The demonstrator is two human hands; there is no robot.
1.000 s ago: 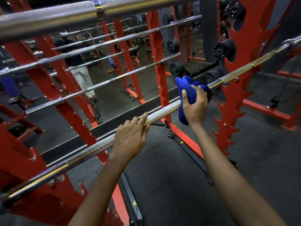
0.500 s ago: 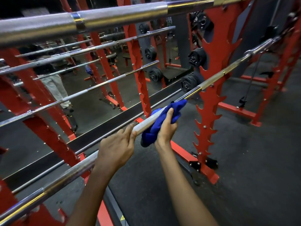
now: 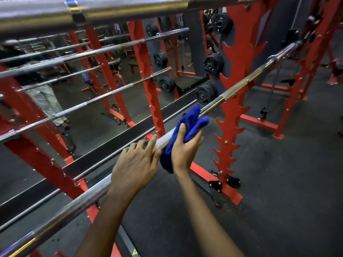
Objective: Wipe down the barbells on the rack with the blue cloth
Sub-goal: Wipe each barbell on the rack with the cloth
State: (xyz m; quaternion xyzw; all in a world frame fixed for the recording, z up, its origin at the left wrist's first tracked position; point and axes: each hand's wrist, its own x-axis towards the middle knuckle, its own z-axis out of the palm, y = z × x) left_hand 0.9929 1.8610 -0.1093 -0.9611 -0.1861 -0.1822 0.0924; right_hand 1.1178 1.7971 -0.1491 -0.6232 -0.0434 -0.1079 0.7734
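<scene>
A long steel barbell (image 3: 239, 87) runs diagonally from lower left to upper right, resting on the red toothed rack (image 3: 233, 115). My right hand (image 3: 185, 149) grips the blue cloth (image 3: 191, 121), which is wrapped around the bar's middle. My left hand (image 3: 135, 164) lies over the same bar just left of the cloth, fingers curled over the shaft. A second, thicker barbell (image 3: 111, 6) crosses the top of the view, close to the camera.
A wall mirror (image 3: 104, 86) behind the rack reflects more bars, red uprights and a standing person. Black weight plates (image 3: 213, 64) hang on pegs beyond the rack. Dark rubber floor (image 3: 278, 182) spreads to the right, with another red frame (image 3: 300, 86) at far right.
My right hand slid the cloth down the bar toward my left hand, from near the rack upright to the bar's middle. The left hand kept its hold. The camera shifted.
</scene>
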